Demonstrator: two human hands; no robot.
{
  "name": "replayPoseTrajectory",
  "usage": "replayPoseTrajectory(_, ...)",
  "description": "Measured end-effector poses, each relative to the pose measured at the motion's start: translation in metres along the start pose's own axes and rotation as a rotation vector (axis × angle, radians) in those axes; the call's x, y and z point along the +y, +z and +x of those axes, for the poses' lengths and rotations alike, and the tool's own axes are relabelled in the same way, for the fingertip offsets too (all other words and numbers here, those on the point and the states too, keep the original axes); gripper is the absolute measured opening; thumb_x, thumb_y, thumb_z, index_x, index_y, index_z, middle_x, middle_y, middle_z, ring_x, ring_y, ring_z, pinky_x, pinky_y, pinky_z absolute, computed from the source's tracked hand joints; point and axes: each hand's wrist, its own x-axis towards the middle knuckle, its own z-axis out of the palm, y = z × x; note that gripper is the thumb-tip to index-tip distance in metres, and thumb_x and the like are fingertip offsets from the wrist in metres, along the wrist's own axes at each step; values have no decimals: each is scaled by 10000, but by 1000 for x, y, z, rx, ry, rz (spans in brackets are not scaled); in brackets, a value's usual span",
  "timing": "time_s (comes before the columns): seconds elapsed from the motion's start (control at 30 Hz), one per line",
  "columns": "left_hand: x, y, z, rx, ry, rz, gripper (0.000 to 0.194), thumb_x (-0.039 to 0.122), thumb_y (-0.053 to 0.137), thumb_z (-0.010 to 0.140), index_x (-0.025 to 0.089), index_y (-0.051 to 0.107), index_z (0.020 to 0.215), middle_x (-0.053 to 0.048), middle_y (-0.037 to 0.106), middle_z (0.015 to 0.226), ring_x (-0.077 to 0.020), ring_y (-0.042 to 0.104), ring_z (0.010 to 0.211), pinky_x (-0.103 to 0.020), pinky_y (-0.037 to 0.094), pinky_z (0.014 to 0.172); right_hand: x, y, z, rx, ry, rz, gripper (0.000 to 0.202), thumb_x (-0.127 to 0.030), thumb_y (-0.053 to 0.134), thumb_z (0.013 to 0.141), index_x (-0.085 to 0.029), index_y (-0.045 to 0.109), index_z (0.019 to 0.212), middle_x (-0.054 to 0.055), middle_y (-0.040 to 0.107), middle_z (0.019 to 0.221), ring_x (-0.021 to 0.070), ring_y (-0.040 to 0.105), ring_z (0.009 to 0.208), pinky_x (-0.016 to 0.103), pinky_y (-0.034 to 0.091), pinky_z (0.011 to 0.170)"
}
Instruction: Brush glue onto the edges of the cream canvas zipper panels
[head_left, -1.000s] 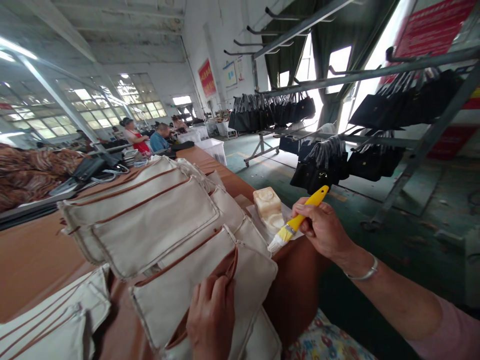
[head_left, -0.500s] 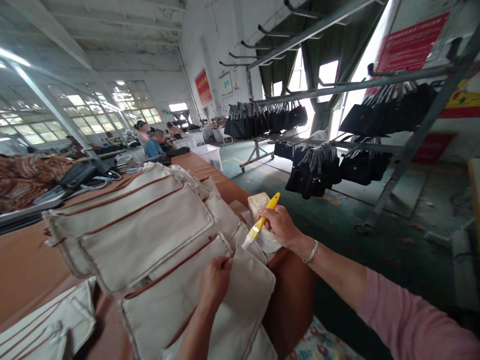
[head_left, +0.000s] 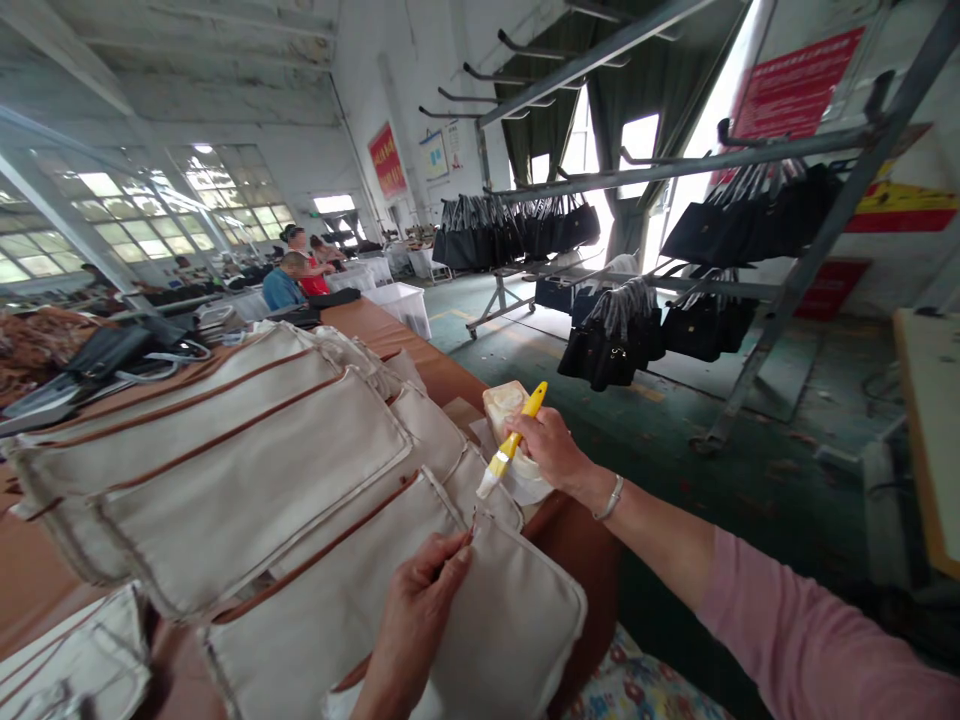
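Observation:
My right hand (head_left: 553,452) grips a yellow-handled paintbrush (head_left: 505,453), its pale bristles pointing down and left. The bristle tip is just above the edge of a cream bag piece (head_left: 525,610). Thumb and fingers of my left hand (head_left: 421,612) pinch the upper edge of that piece, where it has brown trim, close below the brush. Behind my right hand is a tub (head_left: 504,400) smeared with a whitish substance, partly hidden by the hand. Overlapping cream bag pieces (head_left: 255,475) with brown-trimmed edges lie to the left.
A brown-covered table (head_left: 412,355) runs away ahead. More cream pieces (head_left: 75,650) lie at lower left. Black bags (head_left: 619,335) hang from a metal rack (head_left: 720,160) on the right. Coworkers (head_left: 285,282) sit farther back. A white bin (head_left: 401,305) stands beyond the table.
The view has swung slightly right. My left hand has turned and lifted the edge of the bag piece a little, nearer the brush. The brush stays in my right hand.

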Motion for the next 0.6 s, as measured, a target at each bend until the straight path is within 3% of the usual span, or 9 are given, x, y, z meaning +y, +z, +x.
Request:
replayPoseTrajectory(0.17, 5, 4, -5, 5, 70, 122, 349, 489, 579, 868, 247, 745, 1057, -4, 520, 800, -148, 526, 768, -234, 409, 662, -13, -4, -8, -121, -89, -100, 279, -330, 570, 827, -171, 586, 598, -9, 504, 559, 115, 424, 522, 237, 341, 517)
replayPoseTrajectory(0.33, 11, 9, -13, 15, 171, 168, 301, 460, 608, 857, 221, 762, 955, -4, 518, 760, -141, 523, 731, -233, 400, 654, -17, -13, -2, 69, -132, -104, 284, -354, 561, 840, -166, 586, 628, -33, 441, 507, 103, 387, 493, 233, 316, 503)
replayPoseTrajectory(0.4, 13, 11, -17, 24, 189, 172, 303, 466, 624, 842, 205, 761, 910, -11, 540, 753, -145, 534, 717, -233, 404, 636, -23, -11, -7, -3, -48, -36, 309, -380, 562, 838, -163, 582, 620, -36, 421, 482, 94, 356, 462, 229, 277, 464)
replayPoseTrajectory(0.53, 15, 14, -21, 107, 152, 214, 324, 503, 649, 806, 190, 731, 806, -13, 576, 724, -144, 539, 678, -229, 407, 602, -46, -6, -26, -295, 156, 68, 315, -385, 586, 813, -156, 572, 597, -34, 416, 487, 73, 292, 430, 225, 191, 416)
replayPoseTrajectory(0.6, 17, 13, -23, 139, 140, 250, 333, 516, 655, 796, 190, 711, 756, -9, 586, 700, -140, 541, 656, -224, 404, 584, -58, -9, -30, -315, 149, 96, 302, -375, 599, 806, -151, 575, 604, -24, 456, 531, 64, 288, 436, 221, 192, 415)
